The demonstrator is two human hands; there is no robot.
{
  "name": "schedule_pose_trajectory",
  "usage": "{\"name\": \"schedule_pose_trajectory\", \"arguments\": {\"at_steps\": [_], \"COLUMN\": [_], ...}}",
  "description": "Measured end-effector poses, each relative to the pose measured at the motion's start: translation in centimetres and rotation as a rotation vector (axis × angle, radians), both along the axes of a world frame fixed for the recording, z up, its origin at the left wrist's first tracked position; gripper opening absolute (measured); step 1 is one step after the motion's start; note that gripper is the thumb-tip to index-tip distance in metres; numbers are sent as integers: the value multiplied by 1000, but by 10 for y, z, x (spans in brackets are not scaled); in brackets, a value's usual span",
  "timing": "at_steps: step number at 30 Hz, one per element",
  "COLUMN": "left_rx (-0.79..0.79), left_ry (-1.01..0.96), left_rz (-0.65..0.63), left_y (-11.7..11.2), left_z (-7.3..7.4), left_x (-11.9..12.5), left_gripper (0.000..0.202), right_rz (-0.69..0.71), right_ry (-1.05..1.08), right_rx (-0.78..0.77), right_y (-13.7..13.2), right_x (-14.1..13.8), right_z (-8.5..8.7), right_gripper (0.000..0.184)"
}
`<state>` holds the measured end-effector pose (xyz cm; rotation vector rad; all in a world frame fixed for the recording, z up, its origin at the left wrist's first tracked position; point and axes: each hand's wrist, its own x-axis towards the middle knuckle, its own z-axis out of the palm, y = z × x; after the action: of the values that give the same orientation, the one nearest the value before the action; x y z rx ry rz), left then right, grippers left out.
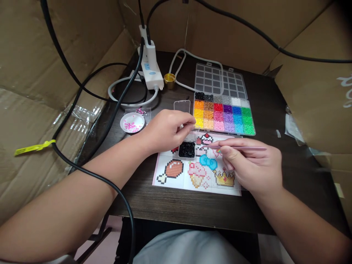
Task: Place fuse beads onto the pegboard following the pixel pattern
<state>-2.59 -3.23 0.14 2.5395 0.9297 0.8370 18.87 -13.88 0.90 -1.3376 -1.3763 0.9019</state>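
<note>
My left hand (166, 130) is closed on the rim of a small clear box of black beads (187, 148), which rests on a printed pattern sheet (176, 175). My right hand (251, 165) pinches pink tweezers (236, 147), whose tip points left toward the box and lies above the sheet. The sheet shows bead designs: a drumstick, an ice cream, a crown, a blue bow and a cupcake. Just behind it sits an open bead case (224, 115) with many coloured compartments, lid (218, 80) tilted back.
A white dish of pink beads (132, 122) sits on a clear pegboard (147, 113) at the left. A power strip (150, 66) with cables, a gold cap (169, 80) and a clear lid (182, 106) lie behind. Cardboard walls surround the dark table (275, 121). A black cable (115, 190) crosses my left arm.
</note>
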Motion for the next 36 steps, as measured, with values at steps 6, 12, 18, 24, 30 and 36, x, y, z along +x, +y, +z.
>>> {"name": "schedule_pose_trajectory", "arguments": {"at_steps": [6, 12, 18, 24, 30, 36], "left_rx": [2, 22, 10, -10, 15, -1], "left_ry": [-16, -20, -4, 28, 18, 21], "left_rz": [4, 2, 26, 46, 34, 44], "left_y": [0, 1, 1, 2, 3, 2], "left_z": [0, -1, 0, 5, 5, 6], "left_x": [-1, -2, -1, -1, -1, -1], "left_gripper": [16, 17, 18, 20, 19, 19], "right_rz": [-96, -213, -318, -279, -206, -220], "right_ry": [185, 285, 308, 244, 116, 10], "right_rx": [101, 78, -22, -69, -89, -86], "right_y": [3, 5, -10, -17, -19, -21], "right_x": [13, 47, 76, 80, 81, 80], "right_z": [17, 24, -8, -28, -32, -32], "right_gripper": [4, 3, 16, 18, 18, 22]}}
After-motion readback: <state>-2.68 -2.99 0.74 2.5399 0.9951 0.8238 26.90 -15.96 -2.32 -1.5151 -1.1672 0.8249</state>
